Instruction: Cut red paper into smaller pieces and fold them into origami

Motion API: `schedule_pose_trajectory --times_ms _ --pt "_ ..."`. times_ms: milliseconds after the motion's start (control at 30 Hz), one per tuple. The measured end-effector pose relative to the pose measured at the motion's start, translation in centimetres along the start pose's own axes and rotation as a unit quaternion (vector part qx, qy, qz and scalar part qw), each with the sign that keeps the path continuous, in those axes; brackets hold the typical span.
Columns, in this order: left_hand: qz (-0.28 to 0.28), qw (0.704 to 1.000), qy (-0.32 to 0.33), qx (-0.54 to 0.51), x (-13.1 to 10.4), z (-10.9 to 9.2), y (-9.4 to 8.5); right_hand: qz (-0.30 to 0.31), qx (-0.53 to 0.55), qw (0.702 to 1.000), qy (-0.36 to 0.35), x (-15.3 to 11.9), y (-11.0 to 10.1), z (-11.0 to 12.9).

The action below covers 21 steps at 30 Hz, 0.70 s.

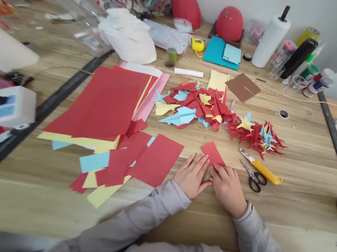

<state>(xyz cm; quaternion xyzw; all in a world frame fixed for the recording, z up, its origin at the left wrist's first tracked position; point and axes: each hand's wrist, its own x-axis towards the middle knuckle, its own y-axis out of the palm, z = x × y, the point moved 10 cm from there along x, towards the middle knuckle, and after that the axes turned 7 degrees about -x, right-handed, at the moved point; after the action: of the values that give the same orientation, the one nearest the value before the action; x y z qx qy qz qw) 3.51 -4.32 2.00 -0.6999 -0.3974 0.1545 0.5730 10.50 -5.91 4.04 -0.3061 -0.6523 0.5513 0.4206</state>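
A small piece of red paper [213, 154], seemingly folded, lies on the table between my hands. My left hand [192, 174] rests flat across its left side with the fingers stretched out. At its lower right edge, the curled fingers of my right hand [227, 186] grip the paper. My hands partly cover it. Just right of my right hand lie black-handled scissors [254, 177] and a yellow utility knife [262, 168]. A loose red sheet [157, 160] lies left of my left hand.
Beyond my hands are a heap of folded paper planes [188, 112] and a pile of small pointed folded pieces [260, 135]. Large coloured sheets [99, 98] are stacked at left, with cut scraps in front. A brown square [243, 87], a tape measure [198, 45] and bottles [319, 82] stand farther back.
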Motion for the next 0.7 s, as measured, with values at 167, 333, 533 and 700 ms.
schedule_pose_trajectory --times_ms 167,333,533,700 --pt "-0.002 0.999 -0.028 0.027 0.06 0.61 -0.31 0.003 0.000 1.000 -0.003 -0.16 0.29 0.08" --pt "-0.003 0.998 -0.039 0.041 0.07 0.68 -0.14 0.003 -0.001 1.000 -0.001 -0.29 0.45 0.17" --pt "-0.001 0.997 -0.058 0.053 0.22 0.39 0.42 0.000 0.016 1.000 0.005 -0.41 0.39 0.02" --pt "-0.013 0.996 -0.070 0.052 0.25 0.39 0.25 0.006 0.040 0.999 0.010 -0.49 0.33 -0.16"
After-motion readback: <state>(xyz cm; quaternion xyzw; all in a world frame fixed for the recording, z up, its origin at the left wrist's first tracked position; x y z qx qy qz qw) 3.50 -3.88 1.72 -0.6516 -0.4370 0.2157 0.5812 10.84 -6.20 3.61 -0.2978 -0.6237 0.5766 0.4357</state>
